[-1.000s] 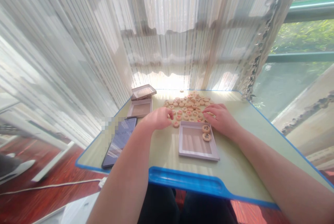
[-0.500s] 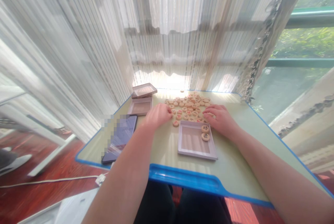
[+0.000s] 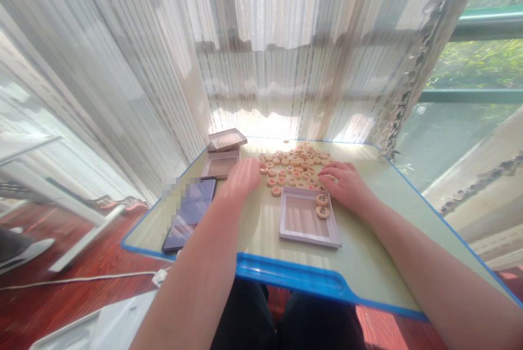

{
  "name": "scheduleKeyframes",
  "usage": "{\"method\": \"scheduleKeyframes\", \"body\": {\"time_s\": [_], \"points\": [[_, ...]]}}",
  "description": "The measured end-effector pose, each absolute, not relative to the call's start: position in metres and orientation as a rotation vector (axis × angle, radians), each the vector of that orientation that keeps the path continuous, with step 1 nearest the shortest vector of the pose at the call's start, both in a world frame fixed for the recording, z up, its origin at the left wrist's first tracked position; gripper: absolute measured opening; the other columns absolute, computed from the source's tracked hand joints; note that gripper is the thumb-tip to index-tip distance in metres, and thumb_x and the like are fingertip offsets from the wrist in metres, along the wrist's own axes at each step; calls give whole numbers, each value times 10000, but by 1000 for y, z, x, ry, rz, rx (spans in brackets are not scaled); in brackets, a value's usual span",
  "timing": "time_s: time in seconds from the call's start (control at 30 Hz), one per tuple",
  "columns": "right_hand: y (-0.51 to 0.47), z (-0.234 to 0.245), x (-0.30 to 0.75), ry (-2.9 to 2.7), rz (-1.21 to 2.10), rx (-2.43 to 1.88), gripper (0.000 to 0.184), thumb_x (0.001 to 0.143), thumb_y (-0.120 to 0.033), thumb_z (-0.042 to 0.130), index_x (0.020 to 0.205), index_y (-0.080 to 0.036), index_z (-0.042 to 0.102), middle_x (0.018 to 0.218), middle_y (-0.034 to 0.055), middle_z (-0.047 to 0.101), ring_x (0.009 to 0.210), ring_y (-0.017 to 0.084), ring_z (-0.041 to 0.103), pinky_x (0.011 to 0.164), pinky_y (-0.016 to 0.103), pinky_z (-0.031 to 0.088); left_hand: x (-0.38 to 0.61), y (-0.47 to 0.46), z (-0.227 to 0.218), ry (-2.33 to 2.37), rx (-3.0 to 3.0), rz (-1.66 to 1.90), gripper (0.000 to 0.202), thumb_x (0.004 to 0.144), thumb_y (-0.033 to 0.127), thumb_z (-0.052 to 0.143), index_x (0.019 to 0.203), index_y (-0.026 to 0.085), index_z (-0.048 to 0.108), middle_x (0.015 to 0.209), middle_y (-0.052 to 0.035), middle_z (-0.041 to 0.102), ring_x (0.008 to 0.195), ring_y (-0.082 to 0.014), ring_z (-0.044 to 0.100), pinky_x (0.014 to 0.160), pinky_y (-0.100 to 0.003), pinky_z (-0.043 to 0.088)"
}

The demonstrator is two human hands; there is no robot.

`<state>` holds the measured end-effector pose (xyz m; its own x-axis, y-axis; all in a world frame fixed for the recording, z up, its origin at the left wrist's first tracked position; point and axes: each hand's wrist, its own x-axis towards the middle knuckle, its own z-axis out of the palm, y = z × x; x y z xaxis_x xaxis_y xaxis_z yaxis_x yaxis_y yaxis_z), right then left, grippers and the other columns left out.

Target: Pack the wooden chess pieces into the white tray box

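Several round wooden chess pieces [image 3: 295, 164] lie scattered on the far half of a green table with a blue rim [image 3: 292, 280]. My left hand [image 3: 242, 177] rests at the left edge of the pile with its fingers curled down on the pieces; what is under them is hidden. My right hand [image 3: 345, 183] lies at the pile's right edge, fingers bent and pressed on pieces beside a shallow lilac tray [image 3: 307, 224]. Two pieces [image 3: 322, 206] sit in the tray's far right corner.
A phone [image 3: 190, 213] lies face up on the table's left side. Two more lilac trays [image 3: 222, 156] sit at the far left corner, one propped on the other. Sheer curtains hang close behind the table. A white cable runs over the red floor at left.
My left hand has slid a little farther away along the left edge of the pile. My right hand has stayed put. The view has shifted slightly.
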<state>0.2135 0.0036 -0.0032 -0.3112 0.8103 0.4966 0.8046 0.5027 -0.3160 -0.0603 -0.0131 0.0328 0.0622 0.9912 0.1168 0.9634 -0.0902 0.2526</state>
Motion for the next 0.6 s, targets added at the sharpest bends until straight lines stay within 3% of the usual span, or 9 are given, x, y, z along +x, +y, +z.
{"method": "scheduleKeyframes", "body": {"time_s": [0.13, 0.33, 0.6], "points": [[3, -3, 213, -2155, -15, -1296, 286, 844, -351, 485, 874, -205, 729, 1007, 81, 675, 1011, 277, 525, 910, 440, 435, -62, -11, 28, 1945, 2213, 378, 412, 773, 133, 448, 1105, 230, 673, 1156, -80, 660, 1075, -235, 588, 946, -299, 417], [1, -2, 213, -2157, 7, -1288, 284, 842, -348, 484, 872, -207, 729, 1011, 82, 676, 1014, 277, 522, 919, 436, 428, -57, -13, 33, 1930, 2246, 404, 295, 761, 204, 474, 919, 233, 722, 1014, -68, 696, 957, -229, 627, 864, -276, 466], [7, -3, 220, -2040, -2, -1295, 278, 825, -342, 488, 806, -195, 723, 947, 79, 691, 1003, 269, 521, 924, 424, 419, -55, -9, 29, 1919, 2253, 441, 325, 759, 243, 490, 986, 225, 722, 1059, -63, 690, 977, -233, 628, 882, -287, 470]]}}
